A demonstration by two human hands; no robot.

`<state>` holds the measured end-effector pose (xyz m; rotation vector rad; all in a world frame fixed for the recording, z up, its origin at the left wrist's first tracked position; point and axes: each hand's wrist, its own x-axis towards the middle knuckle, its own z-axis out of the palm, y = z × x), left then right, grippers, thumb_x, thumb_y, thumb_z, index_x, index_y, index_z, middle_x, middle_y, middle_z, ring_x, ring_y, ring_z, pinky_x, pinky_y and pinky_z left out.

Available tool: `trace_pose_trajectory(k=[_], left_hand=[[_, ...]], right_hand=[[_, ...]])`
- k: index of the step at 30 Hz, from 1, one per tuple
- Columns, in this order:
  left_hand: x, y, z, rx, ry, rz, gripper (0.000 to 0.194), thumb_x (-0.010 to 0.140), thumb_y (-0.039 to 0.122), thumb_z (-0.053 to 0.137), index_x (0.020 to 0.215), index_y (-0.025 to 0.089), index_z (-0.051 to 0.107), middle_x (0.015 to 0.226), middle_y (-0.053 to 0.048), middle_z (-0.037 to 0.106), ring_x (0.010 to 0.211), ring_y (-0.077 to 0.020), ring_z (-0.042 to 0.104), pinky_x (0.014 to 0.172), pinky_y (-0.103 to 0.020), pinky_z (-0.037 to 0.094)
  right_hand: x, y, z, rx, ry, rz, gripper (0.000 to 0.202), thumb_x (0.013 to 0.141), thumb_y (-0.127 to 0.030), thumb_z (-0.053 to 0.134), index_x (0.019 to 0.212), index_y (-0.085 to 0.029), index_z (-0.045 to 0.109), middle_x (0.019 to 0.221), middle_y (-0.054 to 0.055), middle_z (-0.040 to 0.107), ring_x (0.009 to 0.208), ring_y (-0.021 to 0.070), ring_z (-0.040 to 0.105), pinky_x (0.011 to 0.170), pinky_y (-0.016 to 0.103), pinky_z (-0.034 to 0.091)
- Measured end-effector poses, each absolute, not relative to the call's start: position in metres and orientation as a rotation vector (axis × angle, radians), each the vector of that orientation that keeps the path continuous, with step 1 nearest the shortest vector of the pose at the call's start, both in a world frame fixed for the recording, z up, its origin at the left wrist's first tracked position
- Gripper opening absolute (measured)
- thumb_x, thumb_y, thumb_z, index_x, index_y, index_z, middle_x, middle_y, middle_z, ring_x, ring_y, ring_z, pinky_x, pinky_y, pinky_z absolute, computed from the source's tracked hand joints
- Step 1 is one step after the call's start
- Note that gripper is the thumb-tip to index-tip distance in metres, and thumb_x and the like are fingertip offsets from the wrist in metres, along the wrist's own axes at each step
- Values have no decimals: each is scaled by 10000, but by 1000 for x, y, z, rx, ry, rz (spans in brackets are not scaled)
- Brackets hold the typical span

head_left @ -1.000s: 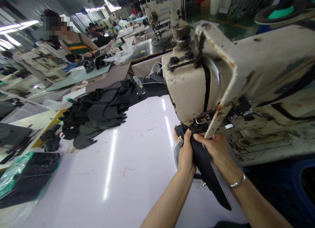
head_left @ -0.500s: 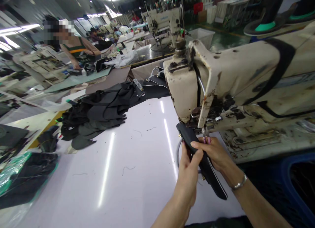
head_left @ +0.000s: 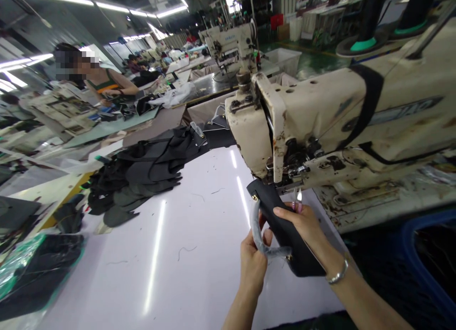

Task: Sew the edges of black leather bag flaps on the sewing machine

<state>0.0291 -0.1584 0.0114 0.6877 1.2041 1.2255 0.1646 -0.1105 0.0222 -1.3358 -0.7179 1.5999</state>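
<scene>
A black bag panel (head_left: pixel 281 225) with a plastic-wrapped grey handle (head_left: pixel 257 230) on brass-coloured fittings lies at a slant in front of the sewing machine (head_left: pixel 281 130). Its far end sits close to the needle area. My left hand (head_left: pixel 253 261) is closed on the panel's left edge, fingers partly hidden behind the handle. Across the panel's right side rests my right hand (head_left: pixel 311 228), thumb on top, gripping it. Small thread snips (head_left: pixel 297 199) with pink handles stick up from that same hand, blades pointing away from me.
A heap of black cut pieces (head_left: pixel 142 173) lies at the left on the white tabletop (head_left: pixel 199 273). More black panels with handles (head_left: pixel 217 130) sit behind the machine head. A blue basket (head_left: pixel 409 244) stands at right. A co-worker (head_left: pixel 110 88) sits further off, at left.
The panel has turned so its broad face and handle show. My left hand has shifted from the top of the panel to its left edge. The snips now show more clearly.
</scene>
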Motion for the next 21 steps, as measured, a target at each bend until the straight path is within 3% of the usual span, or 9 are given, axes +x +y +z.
trace_pose_trajectory(k=[5, 10, 15, 18, 21], left_hand=[[40, -156, 6, 571, 1056, 1094, 664, 702, 516, 901, 1253, 184, 734, 1295, -166, 736, 1241, -375, 662, 1049, -472, 540], [43, -142, 7, 458, 1080, 990, 567, 652, 413, 951, 1104, 118, 778, 1032, -178, 807, 1002, -372, 768, 932, -475, 615], [38, -134, 7, 350, 1038, 943, 518, 612, 359, 967, 1020, 89, 796, 861, -165, 810, 922, -395, 786, 888, -481, 636], [33, -131, 2, 355, 985, 915, 452, 608, 364, 962, 938, 101, 801, 835, -162, 807, 976, -419, 774, 931, -511, 618], [31, -128, -4, 360, 938, 899, 456, 584, 402, 965, 902, 123, 796, 835, -157, 803, 1026, -443, 757, 961, -542, 599]], right_hand=[[164, -110, 16, -1386, -736, 1527, 323, 683, -412, 837, 843, -132, 812, 733, 79, 776, 631, 218, 693, 582, 304, 529], [164, -111, 7, -1541, -989, 1267, 263, 761, -431, 795, 847, -184, 823, 817, 74, 804, 754, 251, 736, 674, 324, 564], [166, -116, 10, -1496, -941, 1328, 270, 739, -419, 813, 867, -182, 828, 843, 78, 802, 780, 247, 724, 688, 322, 560], [170, -121, 15, -1523, -919, 1372, 294, 699, -397, 834, 900, -183, 842, 733, 37, 749, 640, 188, 627, 567, 282, 476], [174, -126, 17, -1600, -970, 1315, 320, 673, -383, 848, 934, -198, 855, 545, -34, 578, 501, 124, 425, 463, 258, 308]])
